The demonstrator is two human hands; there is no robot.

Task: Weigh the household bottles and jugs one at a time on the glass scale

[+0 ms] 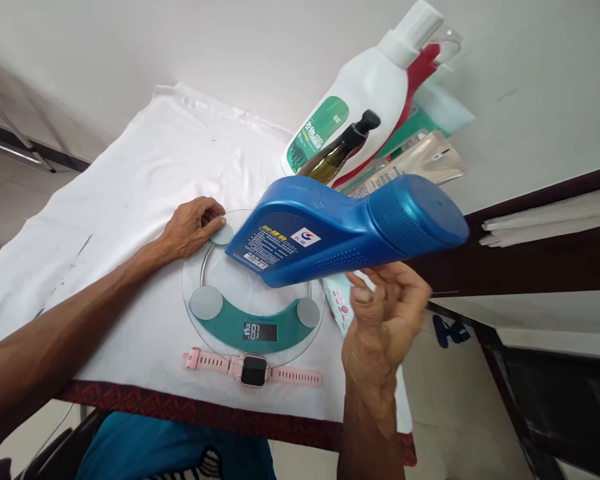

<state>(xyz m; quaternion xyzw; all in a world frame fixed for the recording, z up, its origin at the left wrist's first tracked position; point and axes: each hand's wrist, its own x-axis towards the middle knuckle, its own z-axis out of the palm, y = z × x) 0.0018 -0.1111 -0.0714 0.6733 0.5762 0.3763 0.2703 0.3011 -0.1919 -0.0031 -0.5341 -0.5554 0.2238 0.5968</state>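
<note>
A blue bottle (300, 227) with a wide ribbed cap stands on a round glass scale (265, 337), its cap toward the camera. Lit digits show on the scale's small dark display (260, 332). At the scale's far left rim is my left hand (193, 227), fingers curled and thumb on a round pad. My right hand (385, 313) is just right of the bottle, below its cap, with thumb and fingers apart. The bottle hides some of its fingertips, so I cannot tell whether they touch it. A pink-strapped watch (254, 371) lies along the scale's near edge.
Behind the blue bottle stand a large white detergent bottle (360, 100), a dark pump bottle (337, 153) and a beige tube (410, 167). A pale blue packet (336, 300) lies right of the scale. White cloth (130, 167) covers the table, which meets the wall behind.
</note>
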